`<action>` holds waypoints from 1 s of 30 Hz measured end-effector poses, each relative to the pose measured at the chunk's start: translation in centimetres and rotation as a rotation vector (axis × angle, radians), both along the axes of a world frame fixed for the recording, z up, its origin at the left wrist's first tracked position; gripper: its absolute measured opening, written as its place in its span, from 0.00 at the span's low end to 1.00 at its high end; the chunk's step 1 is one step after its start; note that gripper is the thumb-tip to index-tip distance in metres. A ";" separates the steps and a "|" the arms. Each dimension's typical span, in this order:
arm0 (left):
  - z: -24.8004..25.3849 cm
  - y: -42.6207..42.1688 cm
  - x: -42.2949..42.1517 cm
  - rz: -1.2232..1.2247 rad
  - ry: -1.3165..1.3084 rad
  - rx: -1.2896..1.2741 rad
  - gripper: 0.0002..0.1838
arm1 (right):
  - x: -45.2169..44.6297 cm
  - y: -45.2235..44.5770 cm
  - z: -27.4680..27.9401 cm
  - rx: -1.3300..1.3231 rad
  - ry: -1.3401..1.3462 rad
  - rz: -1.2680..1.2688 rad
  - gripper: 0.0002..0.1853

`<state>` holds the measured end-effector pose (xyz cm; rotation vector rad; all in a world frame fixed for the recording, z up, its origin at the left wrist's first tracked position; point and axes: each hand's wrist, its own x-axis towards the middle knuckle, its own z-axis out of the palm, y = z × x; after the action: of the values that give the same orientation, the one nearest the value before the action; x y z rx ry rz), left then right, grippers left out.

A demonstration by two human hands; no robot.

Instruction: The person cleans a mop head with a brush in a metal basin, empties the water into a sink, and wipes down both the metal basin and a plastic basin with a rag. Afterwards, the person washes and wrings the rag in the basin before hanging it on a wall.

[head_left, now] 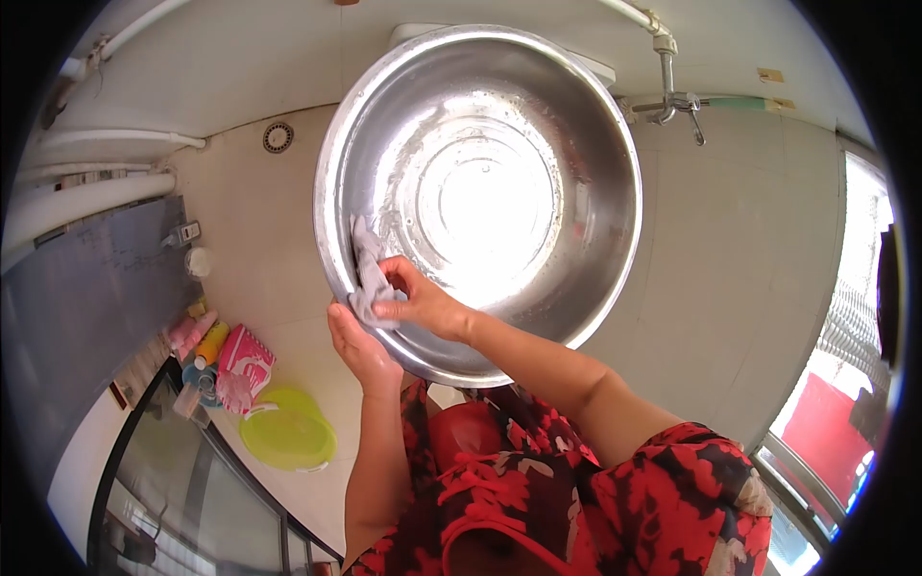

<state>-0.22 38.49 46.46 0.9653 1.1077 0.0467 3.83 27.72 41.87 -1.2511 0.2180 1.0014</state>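
A large shiny metal basin [595, 182] stands in front of me, wet inside, with bright glare on its bottom. A greyish cloth [369, 264] lies against the basin's inner wall at the lower left. My right hand [421, 300] reaches over the near rim and grips this cloth between thumb and fingers. Outside the basin, my left hand [363, 350] is at the lower left rim, its palm turned toward the metal and its thumb and fingers partly spread, holding no loose item.
A yellow-green basin [288, 429] sits on the floor at the lower left, beside a pink bag [247, 360] and a yellow bottle [211, 344]. A metal tap [680, 104] is on the wall at the upper right. A floor drain [279, 137] lies at the upper left.
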 end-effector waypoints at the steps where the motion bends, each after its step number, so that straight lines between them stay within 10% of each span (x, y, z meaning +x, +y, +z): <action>1: -0.1 -0.4 -0.3 -0.042 0.017 0.029 0.33 | 0.3 0.1 0.2 -0.005 -0.005 -0.004 0.33; 7: -2.8 -1.1 -2.3 -0.116 0.022 0.103 0.27 | 9.4 6.0 0.8 -0.569 -0.422 -0.177 0.37; 15: -3.0 -0.6 -2.8 -0.059 -0.055 -0.065 0.22 | 30.1 -2.3 -2.1 -0.445 0.037 -1.361 0.40; 16: -3.4 -0.5 -3.1 -0.048 -0.100 -0.084 0.21 | 30.7 -3.1 -0.6 -0.352 0.075 -1.517 0.25; 19: -4.0 -0.3 -3.3 -0.072 -0.117 -0.061 0.21 | 28.8 -1.5 1.7 -0.502 0.116 -1.461 0.31; 30: -3.5 0.5 -2.3 -0.045 -0.024 -0.121 0.24 | 4.1 3.0 1.2 -0.339 -0.146 0.055 0.42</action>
<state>-2.55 38.98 42.91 0.8786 1.0547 -0.0448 7.95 30.69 43.11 -1.6396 0.2475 0.9406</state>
